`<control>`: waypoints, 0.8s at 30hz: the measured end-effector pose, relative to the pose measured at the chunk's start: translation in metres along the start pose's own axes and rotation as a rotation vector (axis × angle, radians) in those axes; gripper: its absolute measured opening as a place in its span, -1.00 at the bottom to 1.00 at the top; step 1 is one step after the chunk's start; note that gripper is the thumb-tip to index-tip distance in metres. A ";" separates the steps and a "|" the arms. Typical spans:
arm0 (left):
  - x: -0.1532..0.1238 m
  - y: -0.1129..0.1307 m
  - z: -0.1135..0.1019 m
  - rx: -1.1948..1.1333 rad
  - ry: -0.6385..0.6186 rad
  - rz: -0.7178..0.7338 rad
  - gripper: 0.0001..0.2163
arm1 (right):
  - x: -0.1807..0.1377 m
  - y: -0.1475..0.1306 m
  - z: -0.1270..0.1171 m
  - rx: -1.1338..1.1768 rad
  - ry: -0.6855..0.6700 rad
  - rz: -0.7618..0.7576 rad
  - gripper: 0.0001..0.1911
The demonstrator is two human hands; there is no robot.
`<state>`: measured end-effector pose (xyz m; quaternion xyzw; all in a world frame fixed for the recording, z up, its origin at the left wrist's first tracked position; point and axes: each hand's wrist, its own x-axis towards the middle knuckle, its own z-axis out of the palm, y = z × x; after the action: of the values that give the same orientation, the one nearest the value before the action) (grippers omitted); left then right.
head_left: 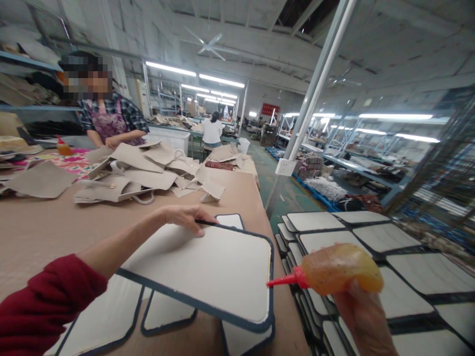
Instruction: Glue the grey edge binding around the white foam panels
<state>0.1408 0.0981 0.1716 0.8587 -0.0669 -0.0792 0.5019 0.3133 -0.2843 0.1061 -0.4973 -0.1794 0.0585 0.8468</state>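
My right hand [365, 316] has its grip closed around a soft orange glue bottle with a red nozzle [334, 274], the tip just beside the dark blue edge of a white flat panel [208, 269]. My left hand [183, 217] presses flat on the panel's far side, on the brown counter [44, 227]. I judge a steady squeeze along the edge is best. Beyond lie beige cut pieces [148, 170].

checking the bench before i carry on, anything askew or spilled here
No spill shows. The white panel under the left hand juts past the table edge, toward the glue bottle in the right hand.
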 end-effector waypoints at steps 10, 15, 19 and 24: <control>-0.001 0.002 -0.002 -0.071 -0.098 -0.075 -0.54 | -0.001 0.003 -0.003 0.008 -0.042 0.046 -0.18; -0.002 0.001 -0.003 -0.066 -0.088 -0.073 -0.58 | -0.006 0.003 -0.006 0.016 -0.089 0.041 -0.19; -0.002 0.001 -0.003 -0.078 -0.074 -0.081 -0.57 | -0.010 0.000 -0.003 -0.001 -0.088 0.045 -0.18; -0.004 0.002 -0.004 -0.098 -0.076 -0.084 -0.60 | -0.013 -0.003 -0.001 0.035 -0.104 0.103 -0.19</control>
<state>0.1380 0.1014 0.1759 0.8314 -0.0460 -0.1359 0.5368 0.3018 -0.2901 0.1053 -0.4874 -0.1961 0.1308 0.8408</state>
